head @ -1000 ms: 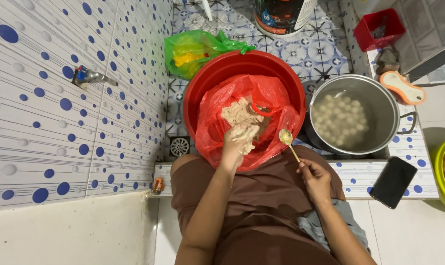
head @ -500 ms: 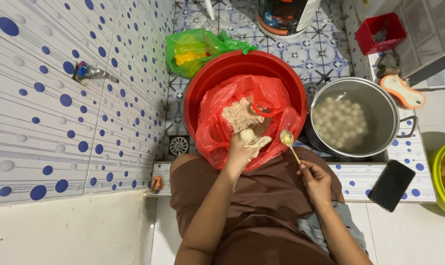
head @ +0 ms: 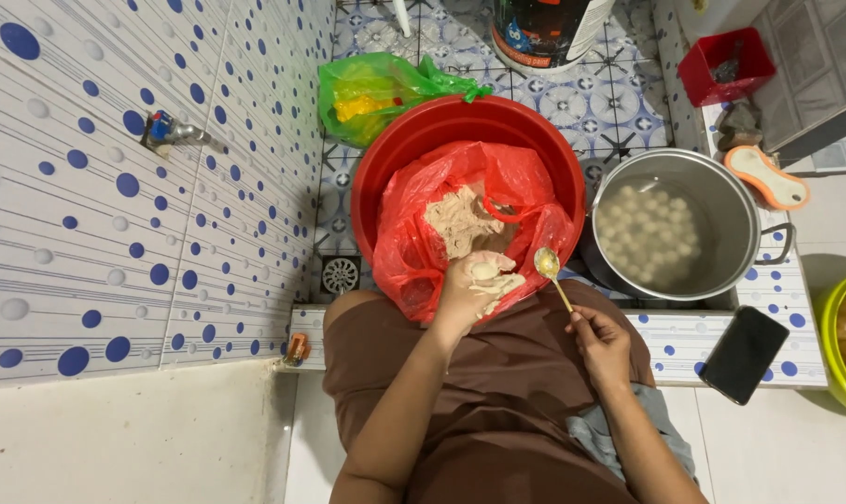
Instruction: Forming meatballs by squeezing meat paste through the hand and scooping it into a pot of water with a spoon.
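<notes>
Left hand [head: 474, 285]: over the near rim of the red basin [head: 395, 159], fingers curled and squeezed around a lump of pale paste [head: 486, 273], a rounded knob of it pushed up between thumb and forefinger. More paste clings to the fingers.

Right hand [head: 602, 343]: over the lap, just beside the basin's near-right rim, thumb and fingers pinched on the end of a metal spoon [head: 551, 273]. The spoon slants up and left; its bowl carries a smear of paste and sits close to the left hand, not touching it.

Red basin: on the tiled floor against the dotted wall, lined with a red plastic bag [head: 516, 182]. A mound of the same beige paste [head: 455, 222] lies in the bag, toward the middle.

Steel pot [head: 740, 215]: on the floor just right of the basin, holding cloudy water with many pale balls [head: 649, 231] floating in it.

Green plastic bag [head: 376, 89]: at the basin's far-left side, with something yellow inside.

Dark phone [head: 745, 353]: flat on the tiled ledge, near the pot's near-right side.

Red box [head: 721, 65]: far right of the floor. Brush with orange rim [head: 766, 177]: beside the pot's far-right edge.

Tap [head: 166, 131]: on the wall at left. Floor drain [head: 340, 274]: at the basin's near-left side.
</notes>
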